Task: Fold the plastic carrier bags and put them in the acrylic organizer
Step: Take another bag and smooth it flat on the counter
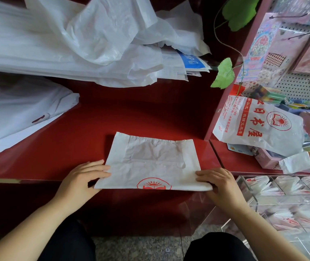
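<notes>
A white plastic carrier bag with a red sun emblem lies folded flat on the red counter, its near edge at the counter's front. My left hand pinches the bag's near left corner, fingers on top. My right hand pinches the near right corner the same way. The clear acrylic organizer stands at the lower right, its compartments holding several folded white bags.
A heap of loose white bags fills the back of the counter, with more at the left. A printed white bag lies on the glass case at right, below a pink display rack and green leaves.
</notes>
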Motion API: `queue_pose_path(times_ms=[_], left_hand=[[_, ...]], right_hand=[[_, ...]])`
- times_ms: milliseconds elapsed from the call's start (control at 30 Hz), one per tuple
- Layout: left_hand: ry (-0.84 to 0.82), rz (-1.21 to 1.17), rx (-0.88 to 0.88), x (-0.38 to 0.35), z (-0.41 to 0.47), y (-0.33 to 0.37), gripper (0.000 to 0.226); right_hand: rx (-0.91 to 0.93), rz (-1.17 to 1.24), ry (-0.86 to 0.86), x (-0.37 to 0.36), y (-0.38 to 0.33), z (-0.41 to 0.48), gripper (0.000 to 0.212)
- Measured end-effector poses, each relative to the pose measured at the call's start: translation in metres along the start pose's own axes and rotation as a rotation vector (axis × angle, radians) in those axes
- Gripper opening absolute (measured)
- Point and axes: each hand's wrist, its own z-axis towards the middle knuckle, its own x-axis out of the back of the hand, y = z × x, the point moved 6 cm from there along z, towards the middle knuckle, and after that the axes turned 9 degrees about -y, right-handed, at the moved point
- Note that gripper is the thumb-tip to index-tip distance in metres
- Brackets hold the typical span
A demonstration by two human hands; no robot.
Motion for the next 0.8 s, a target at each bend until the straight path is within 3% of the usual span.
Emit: queue_pose_path(times_ms=[33, 167, 200, 333, 400, 467, 633, 800], left_hand=[[0.027, -0.049, 0.046, 0.004, 0.002, 0.001, 0.078], [0.053, -0.252, 0.276, 0.005, 0.006, -0.001, 0.020], [0.061, -0.286, 0.316, 0.005, 0.007, -0.002, 0.016], [0.145, -0.346, 0.338, 0.003, 0.008, 0.002, 0.042], [0.222, -0.343, 0.395, 0.004, 0.008, 0.005, 0.027], [0.263, -0.296, 0.434, 0.004, 0.010, 0.009, 0.021], [0.332, -0.205, 0.553, 0.003, 0.019, 0.009, 0.017], [0.258, -0.010, 0.665, 0.003, 0.034, 0.011, 0.028]], right_hand=[[-0.051, 0.059, 0.018, 0.001, 0.004, 0.000, 0.026], [-0.164, 0.001, 0.067, 0.005, 0.006, 0.004, 0.037], [-0.195, -0.014, 0.071, 0.006, 0.005, 0.006, 0.037], [-0.326, 0.043, 0.061, 0.005, -0.002, 0.012, 0.031], [-0.464, 0.165, 0.007, 0.000, 0.001, 0.014, 0.043], [-0.547, 0.197, -0.037, -0.004, 0.002, 0.015, 0.042], [-0.662, 0.043, -0.118, -0.005, -0.001, 0.024, 0.022], [-0.725, -0.182, -0.311, -0.004, -0.003, 0.045, 0.032]])
